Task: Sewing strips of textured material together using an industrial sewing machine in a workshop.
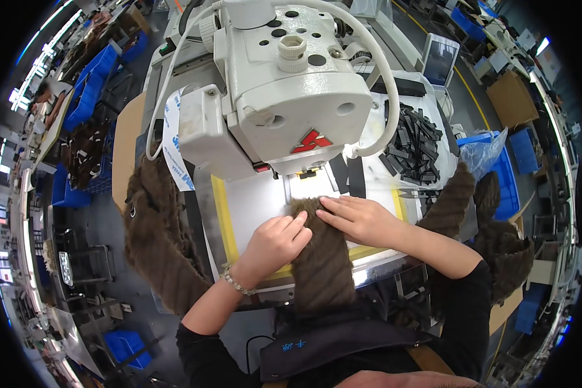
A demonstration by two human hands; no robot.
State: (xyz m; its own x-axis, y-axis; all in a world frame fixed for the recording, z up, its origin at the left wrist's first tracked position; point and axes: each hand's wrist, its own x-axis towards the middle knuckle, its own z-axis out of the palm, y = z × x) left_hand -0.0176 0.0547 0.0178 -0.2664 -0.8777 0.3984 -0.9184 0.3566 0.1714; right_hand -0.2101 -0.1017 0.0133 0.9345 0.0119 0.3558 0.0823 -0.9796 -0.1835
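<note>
A strip of brown fur fabric (323, 265) runs from under the sewing machine head down over the table's front edge toward my lap. My left hand (277, 240) is curled at the strip's left side, its index fingertip pressing on the fur near the far end. Whatever its folded fingers hold, if anything, is hidden. My right hand (363, 221) lies flat from the other side, fingers stretched out together over the strip's far right corner. Just beyond the fingertips is the needle area of the white sewing machine (297, 97). Under the strip shows a white plate with yellow tape (225, 220) along its edges.
More brown fur pieces (158, 239) hang at the table's left, with others (449, 204) on the right. A heap of black strips (412, 145) lies on plastic at the back right, near scissors (415, 193). Blue bins (506, 174) stand beyond. A screen (440, 59) stands behind.
</note>
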